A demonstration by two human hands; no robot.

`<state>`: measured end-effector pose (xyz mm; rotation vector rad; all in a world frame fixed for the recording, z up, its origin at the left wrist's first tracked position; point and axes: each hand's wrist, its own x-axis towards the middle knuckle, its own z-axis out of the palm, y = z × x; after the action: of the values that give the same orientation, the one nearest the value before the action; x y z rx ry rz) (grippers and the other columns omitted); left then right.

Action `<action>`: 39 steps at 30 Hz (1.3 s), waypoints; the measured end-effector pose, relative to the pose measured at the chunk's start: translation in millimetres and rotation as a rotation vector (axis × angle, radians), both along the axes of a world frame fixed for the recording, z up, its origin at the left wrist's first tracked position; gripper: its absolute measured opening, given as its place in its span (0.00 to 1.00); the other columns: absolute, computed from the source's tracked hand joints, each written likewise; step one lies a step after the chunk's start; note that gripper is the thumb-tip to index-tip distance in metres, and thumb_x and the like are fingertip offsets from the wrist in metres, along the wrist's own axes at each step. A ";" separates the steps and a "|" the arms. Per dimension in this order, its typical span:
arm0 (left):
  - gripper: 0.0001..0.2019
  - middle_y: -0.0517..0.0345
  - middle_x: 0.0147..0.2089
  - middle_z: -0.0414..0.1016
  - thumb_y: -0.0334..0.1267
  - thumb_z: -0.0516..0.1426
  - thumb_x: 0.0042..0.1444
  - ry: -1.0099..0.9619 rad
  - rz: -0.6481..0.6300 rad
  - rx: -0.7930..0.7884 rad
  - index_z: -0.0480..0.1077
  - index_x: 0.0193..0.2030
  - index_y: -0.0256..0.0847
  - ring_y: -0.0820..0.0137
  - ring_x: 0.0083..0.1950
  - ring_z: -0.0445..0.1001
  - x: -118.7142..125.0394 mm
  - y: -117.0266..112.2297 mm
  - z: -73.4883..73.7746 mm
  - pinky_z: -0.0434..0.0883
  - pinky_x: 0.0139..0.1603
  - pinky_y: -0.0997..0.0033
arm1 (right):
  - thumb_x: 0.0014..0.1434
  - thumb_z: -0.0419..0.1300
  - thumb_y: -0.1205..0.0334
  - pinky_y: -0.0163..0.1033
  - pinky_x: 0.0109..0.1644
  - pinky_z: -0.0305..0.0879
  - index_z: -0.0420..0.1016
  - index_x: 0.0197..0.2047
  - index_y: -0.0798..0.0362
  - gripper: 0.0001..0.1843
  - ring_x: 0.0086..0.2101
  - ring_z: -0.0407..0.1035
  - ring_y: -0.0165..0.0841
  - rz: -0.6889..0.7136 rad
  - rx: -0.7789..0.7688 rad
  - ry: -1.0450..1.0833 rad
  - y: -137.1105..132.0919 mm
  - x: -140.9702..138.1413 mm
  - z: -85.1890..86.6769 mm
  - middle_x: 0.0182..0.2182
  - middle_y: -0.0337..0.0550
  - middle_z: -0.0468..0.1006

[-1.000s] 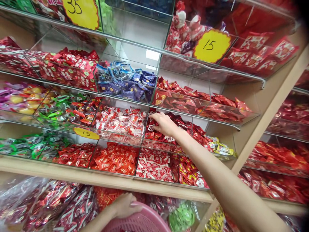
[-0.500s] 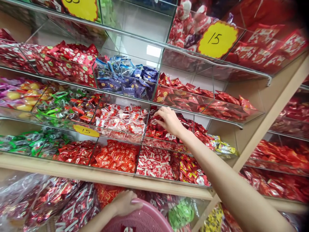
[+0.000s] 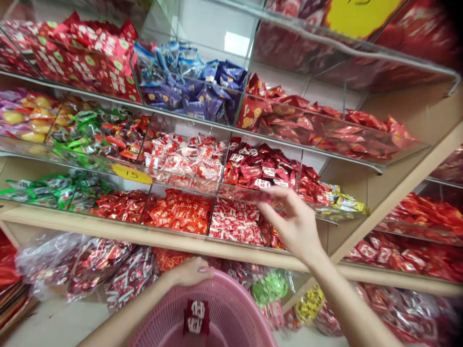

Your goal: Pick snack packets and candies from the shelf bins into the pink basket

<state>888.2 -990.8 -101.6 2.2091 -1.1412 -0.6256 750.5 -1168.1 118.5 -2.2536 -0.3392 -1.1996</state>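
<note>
My left hand (image 3: 191, 272) grips the far rim of a pink plastic basket (image 3: 240, 294) low in the view. One dark red candy packet (image 3: 196, 315) lies inside the basket. My right hand (image 3: 294, 224) is in the air in front of the shelf, blurred by motion, just below the clear bin of dark red candy packets (image 3: 264, 168). Its thumb and forefinger pinch a small dark red packet (image 3: 266, 196) at the fingertips, while the other fingers stick up.
Tiers of clear acrylic bins (image 3: 188, 120) hold wrapped sweets: red, blue-purple, green, yellow, red-and-white. A yellow price tag marked 15 (image 3: 131, 174) sits on one bin front. Below the wooden shelf edge (image 3: 144, 238) lie bulk bags of sweets (image 3: 94, 270).
My right hand has left the dark red candy bin and dropped down and to the right with a packet pinched in it. The view has tilted down, showing more of the basket.
</note>
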 end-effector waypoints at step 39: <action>0.26 0.67 0.19 0.49 0.62 0.51 0.49 0.115 0.053 -0.044 0.53 0.18 0.41 0.76 0.24 0.50 0.2 3.9 -17.8 0.47 0.25 0.73 | 0.38 0.68 0.63 0.53 0.44 0.69 0.71 0.49 0.51 0.31 0.43 0.73 0.53 -0.262 -0.290 1.421 89.4 -42.7 -277.1 0.45 0.54 0.78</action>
<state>888.4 -986.9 -119.4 2.1307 -1.0253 -0.6892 707.9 -1078.7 -158.6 -2.8100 0.3746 0.5722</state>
